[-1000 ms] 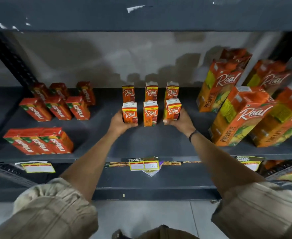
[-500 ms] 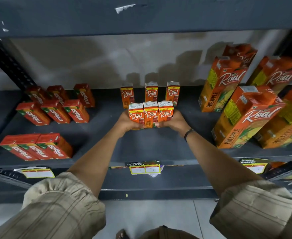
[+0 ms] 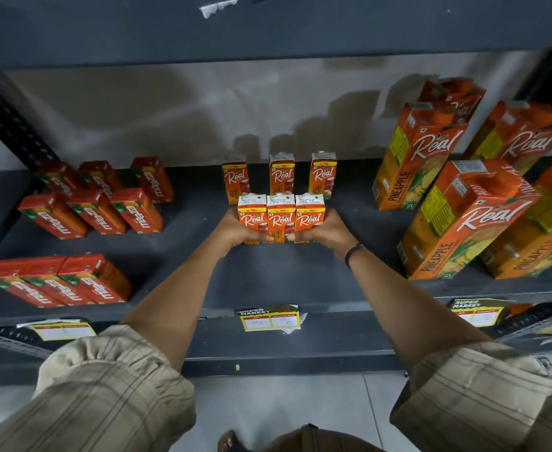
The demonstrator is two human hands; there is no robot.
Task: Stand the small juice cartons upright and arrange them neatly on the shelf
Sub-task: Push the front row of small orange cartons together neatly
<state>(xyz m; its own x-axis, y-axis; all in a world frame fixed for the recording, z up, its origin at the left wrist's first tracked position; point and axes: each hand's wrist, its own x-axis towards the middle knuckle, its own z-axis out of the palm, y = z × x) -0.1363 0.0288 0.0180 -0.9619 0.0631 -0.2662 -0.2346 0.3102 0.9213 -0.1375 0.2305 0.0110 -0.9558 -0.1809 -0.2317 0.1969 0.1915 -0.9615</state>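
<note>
Three small orange Real cartons stand upright and pressed side by side in a front row on the dark shelf. My left hand clasps the left end of this row and my right hand clasps the right end, thumbs nearly meeting at the cartons' bases. Behind them a back row of three more small Real cartons stands upright with gaps between them.
Red Maaza cartons stand in two rows at the left, with three more near the front left edge. Large pineapple Real cartons crowd the right side. Price labels hang on the shelf's front lip. An upper shelf runs overhead.
The three front cartons, spaced apart a second ago, have been squeezed together between both hands into a tight row. The hands have closed in toward each other.
</note>
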